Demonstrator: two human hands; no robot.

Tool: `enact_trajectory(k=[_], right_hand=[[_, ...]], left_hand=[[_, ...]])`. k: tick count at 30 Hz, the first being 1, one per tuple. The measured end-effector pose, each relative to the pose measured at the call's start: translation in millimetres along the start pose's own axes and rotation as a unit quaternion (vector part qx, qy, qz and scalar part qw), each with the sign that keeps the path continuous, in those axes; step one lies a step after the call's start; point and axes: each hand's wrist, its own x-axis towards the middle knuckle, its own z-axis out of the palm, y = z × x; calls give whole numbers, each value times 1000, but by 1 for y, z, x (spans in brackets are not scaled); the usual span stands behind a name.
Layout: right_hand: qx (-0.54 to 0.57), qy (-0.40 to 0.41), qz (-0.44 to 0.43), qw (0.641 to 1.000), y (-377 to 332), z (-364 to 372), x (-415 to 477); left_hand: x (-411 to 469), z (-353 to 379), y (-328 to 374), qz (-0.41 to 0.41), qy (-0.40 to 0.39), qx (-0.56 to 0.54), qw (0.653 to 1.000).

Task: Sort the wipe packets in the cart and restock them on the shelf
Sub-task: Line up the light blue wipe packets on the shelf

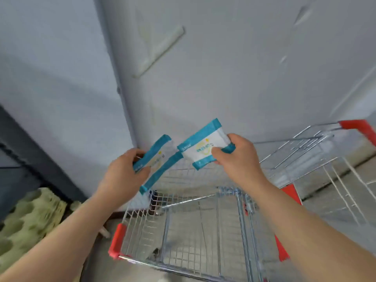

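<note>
Head view: both forearms extended over the wire cart (183, 226), left hand (124, 171) gripping one wipe packet (160, 159), right hand (236, 155) pinching a second packet (203, 145), both packets held above the cart.

A wire cart (193, 231) with red corner guards stands on the grey floor (99, 267), with stacked green egg trays (26, 220) just left of it.

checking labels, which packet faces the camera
The right packet, in the right hand; its white logo face shows, while the left hand holds the left packet tilted away.
</note>
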Motion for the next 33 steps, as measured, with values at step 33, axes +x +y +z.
enact_trajectory(k=[33], right_hand=[[260,-277,-87,921,-512,336,-251]], left_hand=[[-232,-612,-215,-139,245,-42,959]])
